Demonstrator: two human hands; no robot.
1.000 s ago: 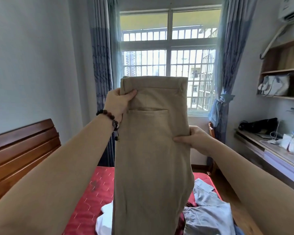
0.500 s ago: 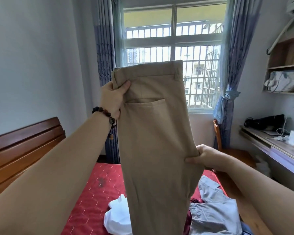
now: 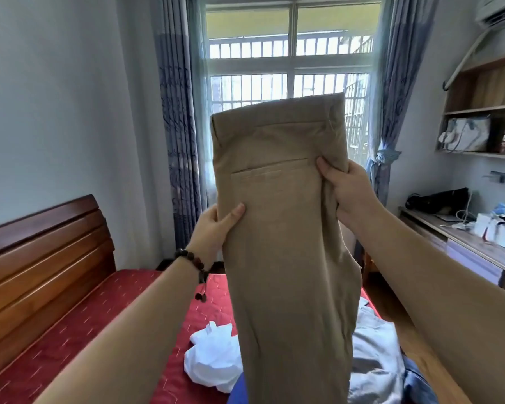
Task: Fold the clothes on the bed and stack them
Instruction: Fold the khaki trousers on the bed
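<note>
I hold a pair of tan trousers (image 3: 280, 228) upright in the air above the bed, folded lengthwise, waistband up and a back pocket facing me. My left hand (image 3: 216, 228), with a bead bracelet on the wrist, pinches the trousers' left edge below the pocket. My right hand (image 3: 347, 193) grips the right edge beside the pocket. The legs hang down out of the frame. Behind them on the red bed cover (image 3: 99, 316) lie a crumpled white garment (image 3: 213, 363), a grey garment (image 3: 373, 357) and a bit of blue cloth (image 3: 417, 386).
A dark wooden headboard (image 3: 41, 258) runs along the left. Ahead is a barred window (image 3: 289, 68) with blue curtains. To the right are a wooden desk (image 3: 464, 246) with boxes and cables, wall shelves (image 3: 484, 112) and wooden floor beside the bed.
My left hand slid down from the waistband to below the pocket. My right hand moved up the right edge to pocket height. The trousers shifted right and tilted.
</note>
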